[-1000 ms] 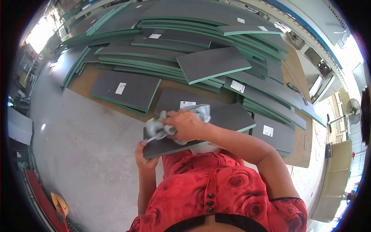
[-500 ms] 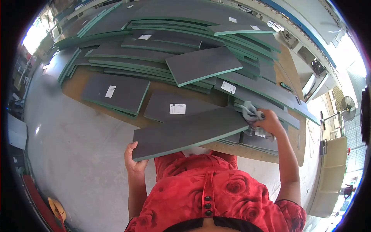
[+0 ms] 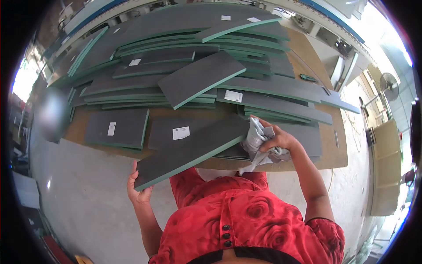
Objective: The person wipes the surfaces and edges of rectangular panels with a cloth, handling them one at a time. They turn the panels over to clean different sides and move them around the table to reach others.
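The long board (image 3: 193, 147) slanted across the middle of the frame, its left end gripped by the left hand's (image 3: 140, 189) fingers; it looked stiff and fairly light, best taken by its green edges. The right hand's (image 3: 281, 138) fingers were closed round a soft, crumpled cloth (image 3: 257, 143) at the other end. Behind, a panel (image 3: 159, 136) on the bench (image 3: 325, 164) bore a white label (image 3: 180, 133), its print too small to read.

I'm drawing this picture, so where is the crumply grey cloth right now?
In the head view, the cloth is just right of the middle, bunched in the right grip at the right-hand end of the green-edged board.
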### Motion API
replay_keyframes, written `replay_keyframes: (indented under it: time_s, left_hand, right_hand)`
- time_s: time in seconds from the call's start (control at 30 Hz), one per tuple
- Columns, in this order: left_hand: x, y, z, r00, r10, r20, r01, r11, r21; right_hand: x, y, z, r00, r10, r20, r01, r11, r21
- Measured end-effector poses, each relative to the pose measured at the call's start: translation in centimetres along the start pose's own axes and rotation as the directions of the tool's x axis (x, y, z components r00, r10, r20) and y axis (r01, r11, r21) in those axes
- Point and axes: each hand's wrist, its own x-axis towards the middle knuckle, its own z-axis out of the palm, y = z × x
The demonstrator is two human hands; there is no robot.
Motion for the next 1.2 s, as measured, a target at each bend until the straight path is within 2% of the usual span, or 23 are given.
replay_keyframes:
  time_s: [0.03,0.1,0.13,0.17,0.2,0.3,0.33,0.4,0.43,0.5,0.57,0.6,0.63,0.7,0.73,0.83,0.93,0.97,1.0,1.03,1.1,1.13,1.2]
  left_hand:
    - [0.2,-0.3,-0.4,1.000,-0.012,0.009,0.012,1.000,0.013]
    - [0.6,-0.7,-0.8,0.969,0.039,0.245,-0.037,0.999,-0.012]
    - [0.4,-1.1,-0.8,0.967,0.027,0.255,-0.027,1.000,-0.002]
    - [0.3,-1.7,-0.9,0.968,0.108,0.227,-0.102,0.994,-0.037]
    - [0.3,-2.1,-0.6,0.963,0.188,0.195,-0.177,0.982,-0.071]
    - [0.1,-2.1,0.2,0.941,0.221,0.257,-0.219,0.975,-0.039]
    - [0.0,-1.9,0.5,0.941,0.215,0.263,-0.213,0.976,-0.038]
    - [0.0,-1.3,1.3,0.846,0.280,0.453,-0.363,0.926,0.106]
    - [-0.4,-1.3,2.5,0.845,0.275,0.459,-0.359,0.927,0.105]
    - [-1.2,-1.7,5.2,0.793,0.400,0.459,-0.556,0.783,0.277]
    - [-1.3,-2.1,6.6,0.749,0.380,0.543,-0.598,0.741,0.306]
    - [-1.2,-2.4,7.2,0.700,0.357,0.618,-0.642,0.693,0.327]
    - [-1.1,-3.0,7.8,0.700,0.356,0.619,-0.641,0.695,0.325]
    - [-0.8,-4.6,9.3,0.546,0.292,0.785,-0.796,0.473,0.378]
    - [-0.7,-5.5,10.1,0.546,0.291,0.785,-0.795,0.477,0.376]
    - [0.0,-8.4,12.0,0.596,0.212,0.774,-0.772,0.417,0.480]
    - [1.0,-11.1,13.4,0.675,0.026,0.737,-0.637,0.526,0.564]
    - [1.2,-12.2,13.9,0.714,-0.086,0.695,-0.541,0.562,0.625]
    - [1.3,-13.3,14.4,0.739,-0.199,0.644,-0.437,0.586,0.682]
    - [1.5,-14.6,14.8,0.742,-0.195,0.642,-0.434,0.590,0.681]
    - [2.0,-17.2,15.6,0.804,-0.327,0.496,-0.285,0.519,0.806]
    - [2.4,-18.4,15.8,0.807,-0.322,0.494,-0.282,0.525,0.803]
    - [2.9,-20.7,16.3,0.809,-0.458,0.369,-0.190,0.391,0.901]
  right_hand:
    - [0.1,0.6,0.2,1.000,-0.004,-0.017,0.004,1.000,0.008]
    - [0.5,2.0,0.4,1.000,0.016,-0.016,-0.017,0.997,-0.069]
    - [0.5,2.1,0.8,0.998,-0.010,-0.056,0.006,0.997,-0.071]
    - [0.6,2.2,1.0,0.997,-0.015,-0.072,0.011,0.998,-0.067]
    - [0.6,2.3,1.0,0.997,-0.002,-0.071,0.001,1.000,-0.016]
    - [0.7,2.9,1.2,0.994,-0.018,-0.105,0.027,0.996,0.090]
    - [0.8,3.3,0.9,0.997,0.003,-0.077,0.013,0.978,0.208]
    - [1.1,5.3,0.2,0.998,0.017,-0.064,0.009,0.923,0.384]
    - [0.6,4.5,0.7,0.997,0.014,-0.072,0.014,0.924,0.383]
    - [-0.9,2.4,2.0,0.983,-0.119,-0.137,0.178,0.774,0.607]
    - [-2.7,0.6,2.1,0.977,-0.141,-0.160,0.211,0.748,0.629]
    - [-3.7,0.2,1.9,0.959,-0.182,-0.217,0.281,0.698,0.658]
    - [-4.8,-0.4,1.6,0.936,-0.218,-0.275,0.350,0.643,0.681]
    - [-7.7,-2.3,0.8,0.888,-0.235,-0.396,0.441,0.678,0.587]
    - [-9.1,-2.7,0.4,0.887,-0.234,-0.399,0.442,0.680,0.584]
    - [-13.0,-3.9,-0.5,0.771,-0.366,-0.521,0.607,0.669,0.429]
    - [-16.7,-5.8,-0.4,0.703,-0.381,-0.601,0.671,0.636,0.381]
    - [-17.8,-5.5,-0.9,0.689,-0.377,-0.619,0.681,0.629,0.376]
    - [-19.5,-3.6,-2.7,0.662,-0.324,-0.675,0.670,0.660,0.340]
    - [-21.0,-2.0,-4.2,0.630,-0.273,-0.727,0.653,0.692,0.307]
    - [-23.4,-0.6,-6.2,0.641,-0.202,-0.740,0.612,0.717,0.335]
    - [-24.2,-0.1,-6.9,0.643,-0.131,-0.754,0.575,0.734,0.362]
    - [-24.8,0.9,-7.6,0.608,-0.096,-0.788,0.568,0.747,0.346]
